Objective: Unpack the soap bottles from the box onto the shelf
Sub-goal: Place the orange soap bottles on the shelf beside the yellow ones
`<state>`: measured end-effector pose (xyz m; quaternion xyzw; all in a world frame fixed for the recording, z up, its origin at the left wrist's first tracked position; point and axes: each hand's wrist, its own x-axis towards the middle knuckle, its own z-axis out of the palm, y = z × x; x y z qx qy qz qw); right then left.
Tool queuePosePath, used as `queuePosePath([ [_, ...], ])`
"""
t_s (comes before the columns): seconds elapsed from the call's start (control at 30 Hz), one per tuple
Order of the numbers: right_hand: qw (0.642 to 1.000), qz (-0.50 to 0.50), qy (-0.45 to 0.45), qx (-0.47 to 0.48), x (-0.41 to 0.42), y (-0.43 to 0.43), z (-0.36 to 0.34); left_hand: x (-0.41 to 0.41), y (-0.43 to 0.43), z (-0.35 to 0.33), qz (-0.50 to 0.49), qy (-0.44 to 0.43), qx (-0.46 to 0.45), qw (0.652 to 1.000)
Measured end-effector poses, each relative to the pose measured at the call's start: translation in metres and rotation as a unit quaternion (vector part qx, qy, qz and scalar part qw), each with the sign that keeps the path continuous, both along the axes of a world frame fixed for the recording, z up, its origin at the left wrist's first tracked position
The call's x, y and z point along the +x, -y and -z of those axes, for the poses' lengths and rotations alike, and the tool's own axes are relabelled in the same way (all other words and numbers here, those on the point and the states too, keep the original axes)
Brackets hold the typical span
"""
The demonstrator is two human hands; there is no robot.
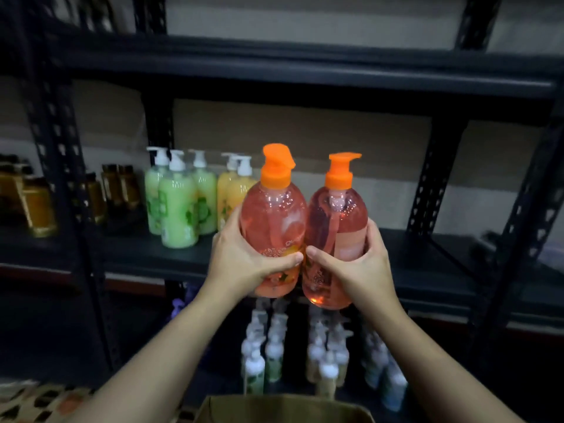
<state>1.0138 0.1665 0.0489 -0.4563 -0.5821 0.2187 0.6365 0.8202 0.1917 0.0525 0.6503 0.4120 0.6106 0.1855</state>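
I am holding two soap bottles up at the centre of the frame, in front of the middle shelf (427,254) and above the box (283,403), whose open rim is showing at the bottom edge. My left hand (244,264) is wrapping round the lower body of the left orange bottle (274,221), thumb across the front. My right hand (357,264) is curling round the right orange bottle (338,215) the same way.

The two are touching side by side, upright, not yet standing on the board. Both are looking nearly full, so I am judging them heavy, with glossy plastic walls that could slip or give under a squeeze. I am gripping the wide bodies, not the pump heads, which might turn or press down. Green bottles (177,206) and yellow bottles (232,190) are standing left of centre on that shelf.
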Motion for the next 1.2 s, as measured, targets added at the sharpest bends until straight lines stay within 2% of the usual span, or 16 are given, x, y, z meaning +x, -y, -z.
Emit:
queuePosePath([
  [0.17,0.999,0.012,-0.001,0.030,0.003,-0.054,-0.019,0.010,-0.052,-0.030,-0.005,0.001,0.048,0.999],
  [0.4,0.998,0.045,-0.009,0.045,0.013,-0.122,-0.013,0.025,-0.120,-0.044,-0.014,0.016,0.059,0.998],
  [0.53,0.998,0.057,0.000,0.040,0.021,-0.140,-0.006,0.035,-0.151,-0.041,-0.052,-0.003,0.031,0.998],
  [0.7,0.997,0.069,-0.001,0.025,0.028,-0.160,0.006,0.048,-0.178,-0.027,-0.082,-0.019,-0.068,0.994],
  [1.2,0.996,0.091,-0.004,0.006,0.046,-0.159,0.019,0.062,-0.187,0.021,-0.077,-0.038,-0.120,0.989],
])
